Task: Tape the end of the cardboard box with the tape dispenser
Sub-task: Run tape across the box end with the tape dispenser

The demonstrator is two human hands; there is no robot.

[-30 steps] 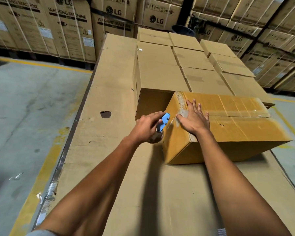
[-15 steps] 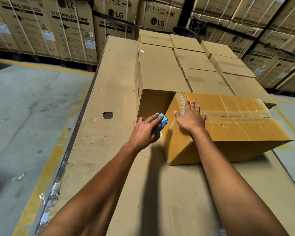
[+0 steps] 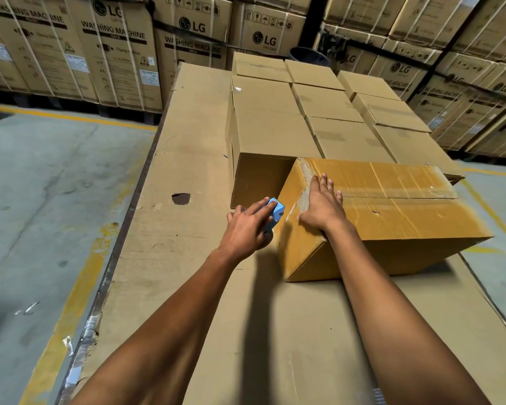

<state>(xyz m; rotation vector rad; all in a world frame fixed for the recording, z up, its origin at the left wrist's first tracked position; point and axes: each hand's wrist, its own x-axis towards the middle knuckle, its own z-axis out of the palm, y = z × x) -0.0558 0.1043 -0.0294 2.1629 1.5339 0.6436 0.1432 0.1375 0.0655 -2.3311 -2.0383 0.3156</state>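
A yellow-brown cardboard box (image 3: 398,217) lies on a cardboard-covered work surface (image 3: 275,331), its left end turned toward me. My left hand (image 3: 247,229) grips a blue tape dispenser (image 3: 276,213) pressed against the upper part of that left end. A strip of clear tape runs from the end up over the top edge. My right hand (image 3: 322,206) lies flat, fingers together, on the box's top at its left edge, over the tape. The dispenser's roll is mostly hidden behind my left hand.
Several closed brown boxes (image 3: 319,112) stand in rows behind the box, the nearest touching it. A hole (image 3: 181,198) shows in the cardboard surface at left. The surface's left edge (image 3: 120,238) drops to a concrete floor with yellow lines. Stacked washing-machine cartons (image 3: 114,48) line the back.
My left hand has moved the dispenser up the box's left end, closer to the top edge. My right hand has slid a little further onto the box's top.
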